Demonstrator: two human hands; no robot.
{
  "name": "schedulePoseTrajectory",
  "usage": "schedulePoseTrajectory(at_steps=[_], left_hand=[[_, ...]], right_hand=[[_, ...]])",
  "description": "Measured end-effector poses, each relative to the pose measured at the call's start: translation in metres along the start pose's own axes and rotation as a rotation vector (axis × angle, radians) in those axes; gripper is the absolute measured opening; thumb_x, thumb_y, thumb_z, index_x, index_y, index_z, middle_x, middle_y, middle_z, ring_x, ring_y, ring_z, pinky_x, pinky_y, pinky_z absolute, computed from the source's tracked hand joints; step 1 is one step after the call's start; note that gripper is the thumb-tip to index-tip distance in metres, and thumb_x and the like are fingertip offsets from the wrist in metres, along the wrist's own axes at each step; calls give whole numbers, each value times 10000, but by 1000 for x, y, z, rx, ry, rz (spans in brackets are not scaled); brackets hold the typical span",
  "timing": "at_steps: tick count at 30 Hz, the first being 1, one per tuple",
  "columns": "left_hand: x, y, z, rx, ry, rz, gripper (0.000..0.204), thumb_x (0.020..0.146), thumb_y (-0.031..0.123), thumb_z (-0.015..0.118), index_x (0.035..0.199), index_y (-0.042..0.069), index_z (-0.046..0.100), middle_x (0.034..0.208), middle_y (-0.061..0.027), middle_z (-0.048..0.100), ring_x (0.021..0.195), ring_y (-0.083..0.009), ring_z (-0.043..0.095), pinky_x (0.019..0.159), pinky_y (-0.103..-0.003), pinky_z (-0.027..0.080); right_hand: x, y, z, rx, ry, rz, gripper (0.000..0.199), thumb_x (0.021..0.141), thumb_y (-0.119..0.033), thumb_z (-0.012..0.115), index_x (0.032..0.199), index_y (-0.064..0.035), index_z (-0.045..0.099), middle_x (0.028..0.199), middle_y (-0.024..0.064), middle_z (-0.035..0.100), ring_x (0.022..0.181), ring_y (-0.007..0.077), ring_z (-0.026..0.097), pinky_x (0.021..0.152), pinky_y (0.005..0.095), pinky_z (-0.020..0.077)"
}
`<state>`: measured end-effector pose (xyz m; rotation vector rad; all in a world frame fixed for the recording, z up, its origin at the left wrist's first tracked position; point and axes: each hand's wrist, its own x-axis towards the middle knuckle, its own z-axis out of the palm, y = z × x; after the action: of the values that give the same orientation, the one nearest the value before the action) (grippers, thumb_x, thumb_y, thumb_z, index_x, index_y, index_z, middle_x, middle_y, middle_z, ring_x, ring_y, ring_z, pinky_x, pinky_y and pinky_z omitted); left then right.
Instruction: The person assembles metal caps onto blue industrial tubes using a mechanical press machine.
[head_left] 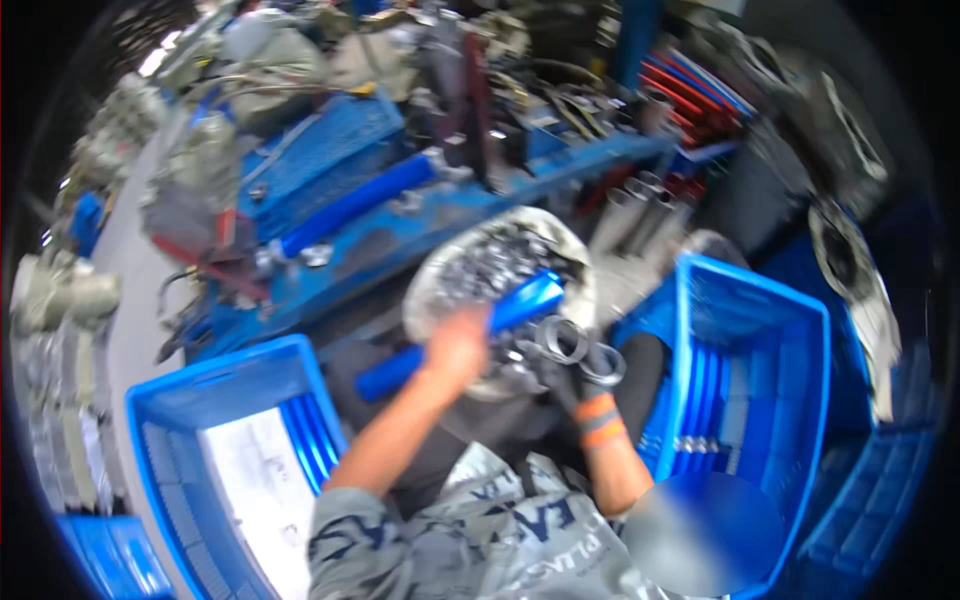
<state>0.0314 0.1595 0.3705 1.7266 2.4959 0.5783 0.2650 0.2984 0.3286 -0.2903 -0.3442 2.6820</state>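
Observation:
A shiny blue tube (527,302) lies slantwise across the middle of the view, its right end higher than its left. My bare left hand (460,345), blurred by motion, is closed around the tube. My right hand (568,388) wears a dark glove with an orange cuff and is closed at two silver metal rings (562,340), just below the tube's right end. Its fingers are partly hidden behind the rings. Under the tube stands a round white sack (428,280) filled with many small shiny metal pieces.
A blue crate (150,420) at left holds blue tubes and a white sheet. Another blue crate (815,380) at right contains blue tubes with metal ends. Behind the sack runs a blue bench (375,235), bearing a long blue tube (360,203). Red tubes (685,95) are stacked at back right.

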Motion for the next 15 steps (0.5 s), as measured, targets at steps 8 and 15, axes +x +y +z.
schedulePoseTrajectory(at_steps=[8,15], left_hand=[[-57,6,-195,94,87,-130,773,797,159,879,1537,129,657,1140,-153,786,1082,-415,793,931,-506,647],[-99,30,-227,55,-31,-78,742,747,114,867,1473,152,712,1077,-130,762,1006,-394,772,868,-514,625]], right_hand=[[-8,-6,95,-259,-89,-23,1002,948,-521,952,1735,-135,468,1527,112,676,1328,335,740,1013,485,716],[7,10,72,-527,-233,-167,1052,924,-303,1002,1792,-92,446,1756,204,546,1566,322,596,1320,500,480]])
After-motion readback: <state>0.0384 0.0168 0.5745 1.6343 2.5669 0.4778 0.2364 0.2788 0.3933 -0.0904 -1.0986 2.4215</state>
